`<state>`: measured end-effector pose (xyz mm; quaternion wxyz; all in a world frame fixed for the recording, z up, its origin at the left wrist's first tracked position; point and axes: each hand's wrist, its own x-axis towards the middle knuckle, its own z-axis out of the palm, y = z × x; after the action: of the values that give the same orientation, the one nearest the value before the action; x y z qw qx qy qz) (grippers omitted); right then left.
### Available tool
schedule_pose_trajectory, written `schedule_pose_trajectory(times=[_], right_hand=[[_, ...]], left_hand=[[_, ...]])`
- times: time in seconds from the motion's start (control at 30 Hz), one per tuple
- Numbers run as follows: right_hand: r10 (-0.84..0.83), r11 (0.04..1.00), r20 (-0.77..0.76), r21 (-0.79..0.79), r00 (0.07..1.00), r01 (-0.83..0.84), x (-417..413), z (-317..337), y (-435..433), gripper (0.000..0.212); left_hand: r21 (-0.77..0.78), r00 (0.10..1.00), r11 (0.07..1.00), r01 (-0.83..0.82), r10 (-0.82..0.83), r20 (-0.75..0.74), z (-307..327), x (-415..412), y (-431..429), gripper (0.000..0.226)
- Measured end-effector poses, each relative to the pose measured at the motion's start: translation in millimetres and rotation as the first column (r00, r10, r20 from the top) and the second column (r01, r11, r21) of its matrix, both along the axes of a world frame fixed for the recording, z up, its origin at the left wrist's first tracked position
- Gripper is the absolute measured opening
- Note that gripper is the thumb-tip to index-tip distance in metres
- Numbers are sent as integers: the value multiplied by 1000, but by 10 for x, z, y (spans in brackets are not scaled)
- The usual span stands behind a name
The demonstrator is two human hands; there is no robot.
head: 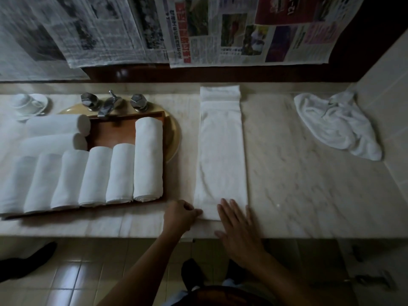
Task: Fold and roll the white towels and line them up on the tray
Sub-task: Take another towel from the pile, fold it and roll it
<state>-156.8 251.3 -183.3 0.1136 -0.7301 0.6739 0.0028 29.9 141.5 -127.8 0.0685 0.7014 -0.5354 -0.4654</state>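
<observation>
A white towel (220,151) lies folded into a long narrow strip on the marble counter, running from the back wall to the front edge. My left hand (180,214) pinches its near left corner with curled fingers. My right hand (236,226) lies flat with straight fingers on the near end of the strip. To the left, a wooden tray (112,132) holds several rolled white towels (148,159) side by side, with two more rolls (57,124) lying crosswise behind them. A crumpled white towel (337,127) sits at the far right.
The tray rests over a yellowish basin (174,133) with chrome taps (110,104) behind it. A white cup and saucer (28,104) stand at the far left. Newspapers (220,29) cover the wall behind. A tiled side wall (390,107) bounds the counter on the right.
</observation>
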Motion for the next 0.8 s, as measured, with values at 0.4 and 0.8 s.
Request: schedule_pose_trajectory(times=[0.4,0.8], right_hand=[[-36,998,199,-48,979,46,48,122,-387,67],[-101,995,1,15,995,101,-361,203,-1615,59]], left_hand=[[-121,984,988,98,-78,161,-27,-54,192,30],[-227,975,962,155,-111,194,-155,-41,159,21]])
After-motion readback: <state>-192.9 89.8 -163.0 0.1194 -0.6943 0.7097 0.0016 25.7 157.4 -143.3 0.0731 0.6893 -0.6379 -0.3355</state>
